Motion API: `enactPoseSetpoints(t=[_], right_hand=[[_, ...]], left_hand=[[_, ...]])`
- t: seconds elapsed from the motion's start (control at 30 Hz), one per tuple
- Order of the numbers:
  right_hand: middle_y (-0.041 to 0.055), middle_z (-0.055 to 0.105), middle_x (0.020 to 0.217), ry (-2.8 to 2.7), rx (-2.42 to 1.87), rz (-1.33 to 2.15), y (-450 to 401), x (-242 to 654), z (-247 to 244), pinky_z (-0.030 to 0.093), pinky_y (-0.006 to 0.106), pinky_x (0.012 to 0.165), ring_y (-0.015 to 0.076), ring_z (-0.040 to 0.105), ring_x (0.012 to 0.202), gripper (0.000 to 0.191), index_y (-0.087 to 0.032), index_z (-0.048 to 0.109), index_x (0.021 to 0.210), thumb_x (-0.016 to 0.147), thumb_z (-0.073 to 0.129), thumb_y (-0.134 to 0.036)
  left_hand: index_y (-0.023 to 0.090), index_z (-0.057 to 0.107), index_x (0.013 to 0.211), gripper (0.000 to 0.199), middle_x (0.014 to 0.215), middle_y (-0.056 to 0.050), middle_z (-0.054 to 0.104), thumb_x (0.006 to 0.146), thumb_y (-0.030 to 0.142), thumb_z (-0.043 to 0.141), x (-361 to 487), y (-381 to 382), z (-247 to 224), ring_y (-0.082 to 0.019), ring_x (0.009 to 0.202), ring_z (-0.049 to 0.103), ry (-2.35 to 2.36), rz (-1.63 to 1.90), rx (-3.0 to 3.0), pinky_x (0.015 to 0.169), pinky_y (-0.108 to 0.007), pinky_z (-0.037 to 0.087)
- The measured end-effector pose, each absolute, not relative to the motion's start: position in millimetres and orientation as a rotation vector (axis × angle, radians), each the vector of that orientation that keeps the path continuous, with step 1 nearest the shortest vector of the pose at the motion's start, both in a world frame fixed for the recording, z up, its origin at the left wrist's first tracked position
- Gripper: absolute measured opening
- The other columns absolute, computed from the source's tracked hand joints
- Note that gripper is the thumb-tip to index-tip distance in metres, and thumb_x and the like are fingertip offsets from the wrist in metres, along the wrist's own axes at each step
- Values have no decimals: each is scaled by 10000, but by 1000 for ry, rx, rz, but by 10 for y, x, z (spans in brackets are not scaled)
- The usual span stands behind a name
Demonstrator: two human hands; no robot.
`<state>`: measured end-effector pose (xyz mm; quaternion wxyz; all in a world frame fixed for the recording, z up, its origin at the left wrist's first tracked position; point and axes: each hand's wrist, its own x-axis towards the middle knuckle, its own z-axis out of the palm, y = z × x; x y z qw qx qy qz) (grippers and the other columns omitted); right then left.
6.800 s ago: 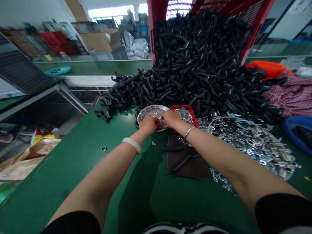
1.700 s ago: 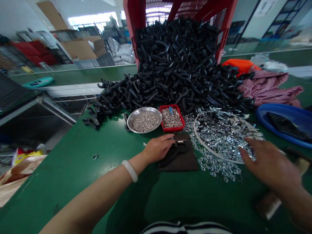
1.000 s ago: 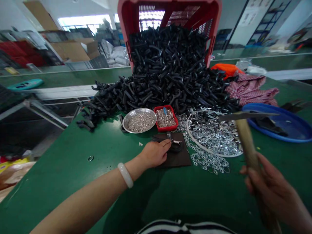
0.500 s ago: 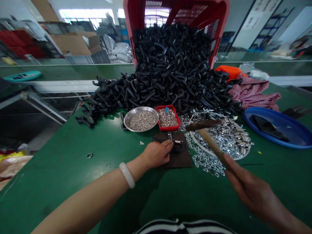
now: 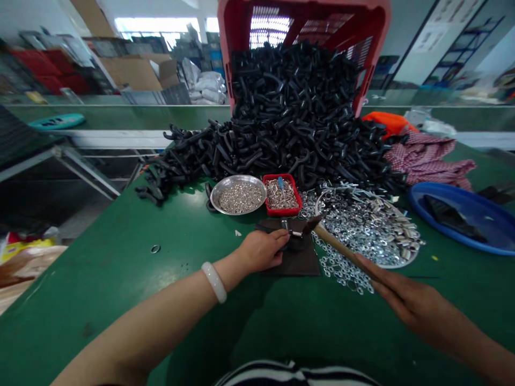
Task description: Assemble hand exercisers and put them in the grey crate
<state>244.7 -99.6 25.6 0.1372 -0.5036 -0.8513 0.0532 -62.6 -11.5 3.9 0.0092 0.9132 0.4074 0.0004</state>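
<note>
The left hand (image 5: 261, 251) is curled closed over a black plastic part (image 5: 298, 244) on a dark mat (image 5: 300, 265), pinning it. A small metal fitting (image 5: 292, 228), possibly a spring clip though it is hard to tell at this size, lies at 1 o'clock, just past the fingertips. The right hand (image 5: 406, 306) grips a wooden-handled hammer (image 5: 346, 249), its shaft pointing to 10 o'clock, its head near the fitting. The left hand is nearer.

nothing legible; the wall notices (image 5: 453, 26) are too small to read.
</note>
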Motion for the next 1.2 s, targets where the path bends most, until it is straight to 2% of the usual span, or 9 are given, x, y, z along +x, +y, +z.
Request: enactPoseSetpoints(t=[0.2, 0.37, 0.47, 0.57, 0.7, 0.87, 1.0, 1.13, 1.2], right_hand=[[53, 539, 1234, -2189, -1355, -217, -1025, 2149, 514, 548, 324, 771, 224, 614, 949, 607, -311, 159, 1406, 865, 422, -231], [13, 663, 1021, -2497, -1291, 85, -909, 2030, 311, 562, 254, 656, 156, 661, 778, 574, -323, 188, 1393, 870, 375, -176], [3, 612, 1137, -2507, -1307, 195, -876, 2027, 332, 544, 277, 750, 158, 637, 890, 547, -331, 221, 1383, 876, 367, -186], [23, 519, 1257, -2316, -1330, 55, -906, 2037, 373, 527, 315, 805, 189, 602, 979, 610, -322, 151, 1401, 861, 400, -182], [13, 600, 1150, -2460, -1391, 205, -892, 2090, 332, 557, 300, 708, 181, 643, 873, 565, -326, 212, 1385, 864, 390, -198], [11, 540, 1232, -2378, -1392, 160, -883, 2091, 355, 530, 315, 791, 181, 617, 946, 562, -332, 182, 1391, 877, 371, -205], [19, 648, 1064, -2435, -1419, 193, -898, 2062, 280, 561, 302, 684, 180, 656, 821, 546, -330, 212, 1384, 874, 371, -222], [2, 565, 1204, -2472, -1415, 296, -928, 2127, 221, 509, 315, 826, 169, 586, 1008, 524, -333, 226, 1382, 887, 364, -227], [23, 542, 1234, -2364, -1460, 204, -1013, 2247, 195, 510, 316, 819, 179, 591, 1000, 540, -314, 213, 1391, 883, 383, -244]], left_hand=[[242, 283, 1347, 641, 1374, -46, 391, 772, 456, 467, -716, -111, 51, -197, 981, 584, 1401, 70, 2714, 737, -281, 487], [205, 389, 1283, 634, 1330, -43, 446, 756, 549, 462, -787, -101, 26, -210, 1045, 552, 1494, 147, 2589, 812, -301, 482], [221, 412, 1272, 617, 1317, -35, 460, 751, 546, 473, -806, -82, 7, -201, 1053, 547, 1477, 142, 2551, 831, -300, 477], [223, 398, 1285, 632, 1327, -40, 446, 746, 543, 483, -820, -67, -4, -201, 1066, 538, 1473, 166, 2540, 841, -310, 473], [216, 403, 1283, 634, 1323, -49, 448, 746, 541, 488, -820, -57, 3, -204, 1066, 536, 1451, 151, 2536, 847, -316, 470], [223, 400, 1282, 627, 1325, -41, 447, 748, 540, 487, -813, -63, 7, -201, 1065, 538, 1466, 134, 2546, 846, -309, 470], [224, 405, 1274, 629, 1322, -33, 454, 740, 544, 492, -821, -63, 18, -198, 1061, 542, 1454, 143, 2547, 849, -299, 469], [224, 405, 1263, 618, 1305, -36, 466, 738, 538, 494, -797, -50, 33, -198, 1074, 532, 1447, 134, 2543, 848, -303, 469], [224, 374, 1278, 644, 1308, -43, 455, 730, 536, 502, -776, -53, 37, -200, 1075, 530, 1466, 147, 2533, 846, -311, 470]])
